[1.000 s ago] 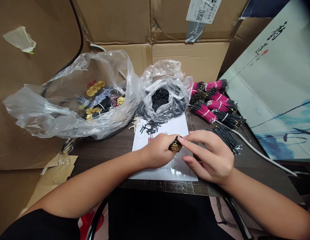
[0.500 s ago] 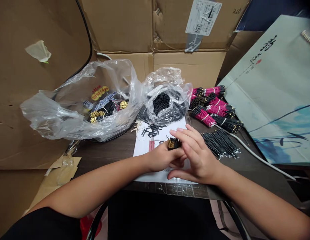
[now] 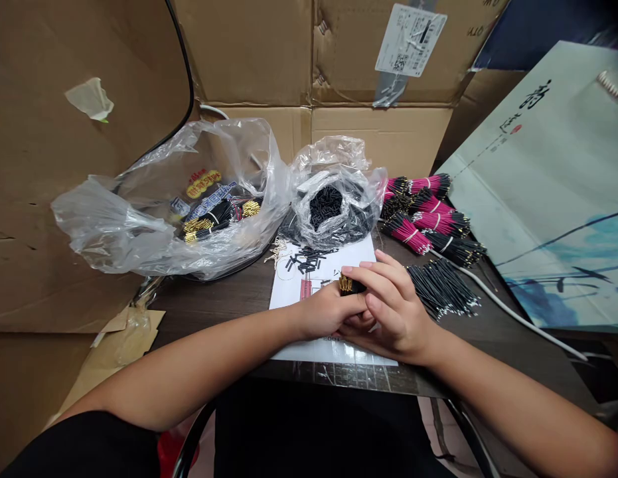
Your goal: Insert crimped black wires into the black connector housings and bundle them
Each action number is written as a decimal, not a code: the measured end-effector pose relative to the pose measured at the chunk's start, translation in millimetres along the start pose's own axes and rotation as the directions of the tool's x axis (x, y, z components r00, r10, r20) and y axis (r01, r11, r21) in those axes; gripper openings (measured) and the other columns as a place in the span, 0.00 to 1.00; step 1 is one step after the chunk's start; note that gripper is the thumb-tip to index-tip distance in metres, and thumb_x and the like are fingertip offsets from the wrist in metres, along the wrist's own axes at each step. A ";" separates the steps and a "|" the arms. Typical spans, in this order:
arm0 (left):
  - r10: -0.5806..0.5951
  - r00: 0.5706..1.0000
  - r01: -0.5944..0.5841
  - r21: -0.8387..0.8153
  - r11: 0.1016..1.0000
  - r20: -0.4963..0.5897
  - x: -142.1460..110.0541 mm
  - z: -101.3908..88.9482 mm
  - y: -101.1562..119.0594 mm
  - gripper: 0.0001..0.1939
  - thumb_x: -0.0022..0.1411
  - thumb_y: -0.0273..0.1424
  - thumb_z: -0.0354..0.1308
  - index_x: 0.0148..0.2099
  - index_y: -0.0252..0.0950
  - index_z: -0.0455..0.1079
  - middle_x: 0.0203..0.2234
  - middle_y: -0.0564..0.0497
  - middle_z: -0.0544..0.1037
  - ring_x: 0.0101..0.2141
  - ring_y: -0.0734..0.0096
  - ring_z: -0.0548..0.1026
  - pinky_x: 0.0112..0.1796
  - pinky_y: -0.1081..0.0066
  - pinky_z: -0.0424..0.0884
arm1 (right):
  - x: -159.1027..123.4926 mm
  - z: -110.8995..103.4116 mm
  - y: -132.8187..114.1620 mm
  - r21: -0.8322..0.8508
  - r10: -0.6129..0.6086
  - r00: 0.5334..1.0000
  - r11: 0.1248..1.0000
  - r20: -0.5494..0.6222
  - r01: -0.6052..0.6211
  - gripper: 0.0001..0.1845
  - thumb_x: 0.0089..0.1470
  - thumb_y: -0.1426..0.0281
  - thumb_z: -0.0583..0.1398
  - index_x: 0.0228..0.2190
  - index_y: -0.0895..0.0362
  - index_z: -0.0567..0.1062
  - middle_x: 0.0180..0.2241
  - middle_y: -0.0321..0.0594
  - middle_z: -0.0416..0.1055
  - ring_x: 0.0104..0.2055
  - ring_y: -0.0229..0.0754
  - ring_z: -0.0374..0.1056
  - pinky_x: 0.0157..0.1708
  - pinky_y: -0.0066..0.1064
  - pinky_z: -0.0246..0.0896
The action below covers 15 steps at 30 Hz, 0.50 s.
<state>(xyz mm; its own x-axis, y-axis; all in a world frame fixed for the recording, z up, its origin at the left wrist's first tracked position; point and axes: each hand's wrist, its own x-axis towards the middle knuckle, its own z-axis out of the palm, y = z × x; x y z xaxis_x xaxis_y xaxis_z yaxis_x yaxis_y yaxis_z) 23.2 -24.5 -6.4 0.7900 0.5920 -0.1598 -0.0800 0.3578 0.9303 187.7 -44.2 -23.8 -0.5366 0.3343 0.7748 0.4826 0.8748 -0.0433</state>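
Observation:
A bundle of black wires (image 3: pixel 351 284) with gold-coloured metal terminals at its end is held over the paper at the table's front. My left hand (image 3: pixel 326 313) is closed round it, thumb on the near side and terminals showing above. My right hand (image 3: pixel 401 309) cups the bundle from the right. Its fingers curve across the top, and its thumb is largely hidden beneath my left hand. Most of the bundle's length is covered by both hands. Short black sleeves (image 3: pixel 309 259) lie loose on the white sheet (image 3: pixel 289 292) just beyond.
A clear plastic bag (image 3: pixel 114 219) with bundled wires is at left. Another bag (image 3: pixel 358 226) of black sleeves stands at the back. Pink and black wire bundles (image 3: pixel 433 212), loose black wires (image 3: pixel 443 289) and a white cable (image 3: pixel 508 295) lie right, beside a pale paper bag (image 3: pixel 552 199).
My right hand has closed in on the bundle and my left hand; its thumb has moved under. The bundle's terminals have turned more upright. The view has shifted slightly.

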 end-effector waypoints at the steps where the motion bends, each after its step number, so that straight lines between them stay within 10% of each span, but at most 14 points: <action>1: 0.005 1.000 -0.005 0.004 1.000 0.007 -0.1 0.4 -0.1 0.21 0.55 0.41 0.59 0.22 0.34 0.54 0.16 0.58 0.58 0.20 0.81 0.56 0.23 0.74 0.53 | -0.4 0.1 -0.4 -0.002 -0.002 1.000 1.000 -0.008 0.002 0.54 0.45 0.64 0.69 0.64 0.47 0.44 0.61 0.48 0.59 0.59 0.50 0.59 0.58 0.60 0.56; 15: 0.020 0.998 -0.027 0.112 0.993 0.063 -2.1 1.9 0.5 0.21 0.59 0.43 0.56 0.24 0.33 0.57 0.19 0.56 0.61 0.22 0.79 0.60 0.25 0.74 0.60 | -2.0 0.3 -3.7 -0.010 -0.032 0.997 0.999 -0.073 0.031 0.54 0.43 0.65 0.70 0.64 0.47 0.46 0.56 0.48 0.64 0.56 0.49 0.61 0.57 0.59 0.60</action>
<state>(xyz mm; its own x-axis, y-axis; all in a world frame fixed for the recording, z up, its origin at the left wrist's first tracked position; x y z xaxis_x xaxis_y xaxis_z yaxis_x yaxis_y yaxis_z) 22.6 -27.0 -5.0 0.8249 0.5522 -0.1205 -0.0321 0.2586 0.9654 186.9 -48.0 -25.4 -0.4998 0.2801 0.8196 0.4727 0.8811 -0.0129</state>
